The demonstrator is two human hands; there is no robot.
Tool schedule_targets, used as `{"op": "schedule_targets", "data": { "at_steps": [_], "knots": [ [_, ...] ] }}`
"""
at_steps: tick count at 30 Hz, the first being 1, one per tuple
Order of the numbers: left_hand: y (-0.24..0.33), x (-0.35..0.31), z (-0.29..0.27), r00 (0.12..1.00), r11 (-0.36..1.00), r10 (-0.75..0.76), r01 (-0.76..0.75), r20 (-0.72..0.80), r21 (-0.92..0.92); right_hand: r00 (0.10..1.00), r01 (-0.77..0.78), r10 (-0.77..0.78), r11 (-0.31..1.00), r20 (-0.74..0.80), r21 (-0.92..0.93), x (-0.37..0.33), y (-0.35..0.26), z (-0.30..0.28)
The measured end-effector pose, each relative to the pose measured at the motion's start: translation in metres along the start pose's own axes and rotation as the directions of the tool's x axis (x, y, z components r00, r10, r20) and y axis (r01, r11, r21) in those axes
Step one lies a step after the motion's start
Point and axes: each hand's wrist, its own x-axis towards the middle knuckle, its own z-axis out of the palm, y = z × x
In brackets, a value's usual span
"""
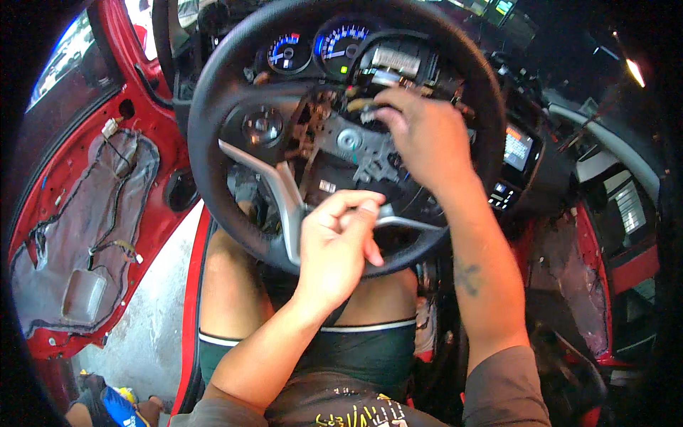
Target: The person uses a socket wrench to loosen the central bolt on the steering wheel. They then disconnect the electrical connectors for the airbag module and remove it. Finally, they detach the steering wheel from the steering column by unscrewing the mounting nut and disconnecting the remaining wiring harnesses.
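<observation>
In front of me is a black steering wheel (208,178) with its centre pad off, baring a grey metal hub plate (348,139) and brackets. My right hand (430,135) reaches over the upper hub, slightly blurred. Its thumb and fingers close on a small pale wire connector (368,114) beside yellowish wires (359,105). My left hand (334,238) is in front of the lower hub, palm turned up, fingers curled and thumb against the index finger. Whatever it pinches, if anything, I cannot make out. A silver spoke trim (281,196) runs down the left side of the wheel.
Behind the wheel are lit gauges (341,50), with a screen (518,149) to the right. The red door (167,149) at left stands open, its inner panel off and wiring loose. A person's blue-clad part (121,407) shows at lower left.
</observation>
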Motion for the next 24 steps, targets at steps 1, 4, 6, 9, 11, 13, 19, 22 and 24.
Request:
{"op": "schedule_targets", "data": {
  "at_steps": [1, 4, 6, 9, 11, 13, 19, 22, 24],
  "knots": [
    [0.000, -0.009, -0.002, 0.998, 0.998, -0.006, 0.002, 0.060, 0.058, 1.000, 0.015, -0.015, 0.999, -0.023, 0.029, 0.000, -0.002, 0.000],
    [0.000, -0.009, -0.004, 0.991, 0.990, -0.036, 0.019, 0.126, 0.137, 0.999, -0.045, 0.046, 0.992, -0.006, 0.120, 0.002, -0.002, 0.000],
    [-0.004, -0.008, -0.003, 0.993, 0.988, -0.005, -0.013, 0.116, 0.152, 0.997, -0.073, 0.071, 0.989, 0.024, 0.129, 0.001, -0.004, -0.001],
    [-0.004, 0.000, 0.003, 0.993, 0.971, 0.102, -0.111, 0.056, 0.211, 0.995, -0.093, 0.087, 0.988, 0.054, 0.125, 0.001, -0.006, 0.000],
    [0.003, 0.014, 0.007, 0.991, 0.975, 0.129, -0.123, -0.022, 0.187, 0.992, -0.110, 0.102, 0.988, 0.078, 0.106, 0.002, -0.006, -0.003],
    [0.017, 0.028, 0.009, 0.998, 0.993, 0.032, -0.026, -0.057, 0.118, 0.988, -0.128, 0.119, 0.988, 0.099, 0.090, 0.002, -0.008, -0.006],
    [0.008, 0.057, 0.027, 1.000, 0.952, 0.011, -0.014, -0.010, -0.307, 0.987, -0.131, 0.110, 0.974, 0.119, 0.186, 0.003, -0.005, -0.004],
    [0.003, 0.056, 0.033, 0.999, 0.918, 0.032, -0.041, -0.032, -0.394, 0.988, -0.131, 0.107, 0.965, 0.114, 0.228, 0.003, -0.002, -0.002],
    [0.005, 0.056, 0.030, 1.000, 0.888, 0.013, -0.017, -0.012, -0.460, 0.991, -0.122, 0.104, 0.957, 0.084, 0.262, 0.002, -0.001, 0.000]
  ]
}}
